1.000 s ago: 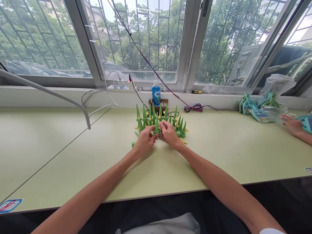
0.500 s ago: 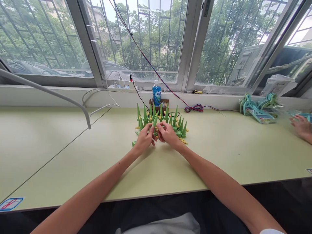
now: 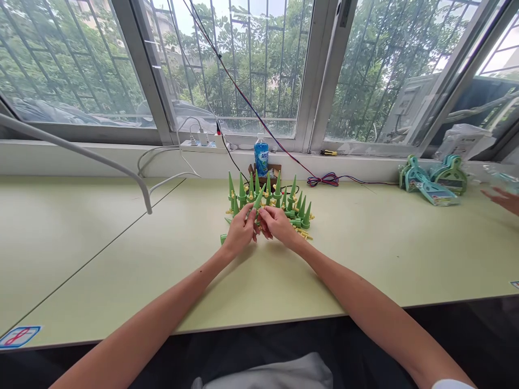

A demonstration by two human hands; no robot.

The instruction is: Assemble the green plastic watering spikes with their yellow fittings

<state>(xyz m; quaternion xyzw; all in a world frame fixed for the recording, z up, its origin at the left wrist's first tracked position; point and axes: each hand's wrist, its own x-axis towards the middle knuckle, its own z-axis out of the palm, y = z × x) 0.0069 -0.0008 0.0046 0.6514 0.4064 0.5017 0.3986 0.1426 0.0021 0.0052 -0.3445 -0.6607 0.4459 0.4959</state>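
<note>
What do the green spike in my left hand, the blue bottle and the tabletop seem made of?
Green spike: probably moulded plastic, smooth, judging by its even colour and clean taper. Blue bottle: likely translucent plastic, slightly glossy; its blue looks like liquid inside. Tabletop: perhaps smooth laminate, given its uniform pale surface.

Spikes (image 3: 278, 188) stand on the table (image 3: 357, 237) before a bottle (image 3: 261, 155).

10+ grn spikes (image 3: 278, 189), 1 btl (image 3: 261, 156), 1 pwr strip (image 3: 207, 147).

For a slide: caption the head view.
Left hand holds a tilted green spike, right hand at its lower end; upright green spikes stand behind.
</note>
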